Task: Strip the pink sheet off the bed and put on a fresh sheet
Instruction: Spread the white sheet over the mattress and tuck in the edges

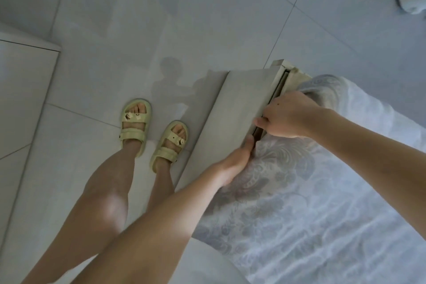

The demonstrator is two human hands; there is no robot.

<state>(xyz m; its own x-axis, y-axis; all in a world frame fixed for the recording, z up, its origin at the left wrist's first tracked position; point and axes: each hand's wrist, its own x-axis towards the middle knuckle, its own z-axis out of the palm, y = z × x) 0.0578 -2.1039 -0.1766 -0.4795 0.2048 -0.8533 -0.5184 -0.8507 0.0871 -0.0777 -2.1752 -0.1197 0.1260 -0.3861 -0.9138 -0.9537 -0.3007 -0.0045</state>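
**Item:** fresh sheet (311, 203), white w/ grey floral print, spread over the mattress. Its edge meets the wooden bed rail (242, 104), and fabric is bunched at the rail's far end. No pink sheet in view, so stripping is judged done.

**Step:** tucking the sheet edge into the gap betw. mattress & rail, near the corner.

**Next calls for:** pushing fabric deeper, then smoothing the bunched corner w/o dragging the tucked part out.

**Right hand** (290, 117): arm reaches in over the bed, knuckles up, fingers curled at the gap, apparently pinching the sheet edge.

**Left hand** (235, 161): just beside it, fingertips sunk in the gap and hidden; grip can't be told.

**Surrounds:** pale sandals (136, 122), grey tiled floor (161, 18).
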